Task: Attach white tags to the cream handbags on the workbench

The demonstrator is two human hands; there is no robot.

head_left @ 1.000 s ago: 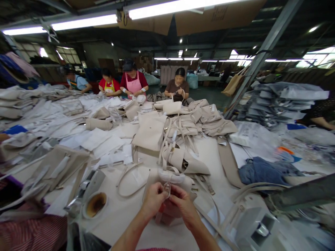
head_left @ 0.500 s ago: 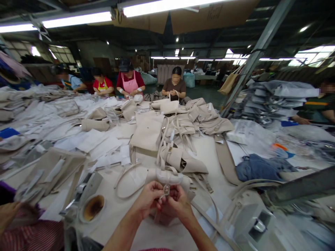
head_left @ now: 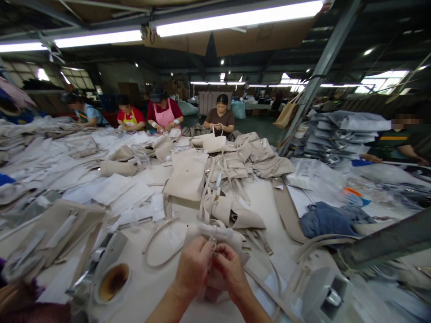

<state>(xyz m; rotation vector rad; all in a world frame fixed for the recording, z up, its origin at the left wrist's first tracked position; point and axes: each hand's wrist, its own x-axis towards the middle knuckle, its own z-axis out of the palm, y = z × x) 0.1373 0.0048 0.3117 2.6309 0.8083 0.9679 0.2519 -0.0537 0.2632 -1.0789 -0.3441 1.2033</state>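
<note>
A small beige bag (head_left: 193, 232) lies in front of me, its long strap looped out to the left. Over its front, my left hand (head_left: 195, 264) is closed in a pinch, with its back turned up. Close against it on the right, my right hand (head_left: 229, 267) pinches with thumb and index finger. A small piece at the fingertips, between the two hands, is mostly hidden and cannot be made out. Just beyond the bag lie another beige bag (head_left: 244, 214) with a buckle and a larger flap bag (head_left: 186, 175).
A round dispenser with brown residue (head_left: 113, 281) stands at the left, a grey tape dispenser (head_left: 332, 291) at the right. Blue cloth (head_left: 332, 220) and a slanted metal beam (head_left: 387, 242) are further right. Another person's hand (head_left: 13, 298) shows at the lower left. Several people work across the table.
My left hand has turned over more and risen, now covering the clear-looking small piece that showed between my fingertips. The whole view has shifted slightly.
</note>
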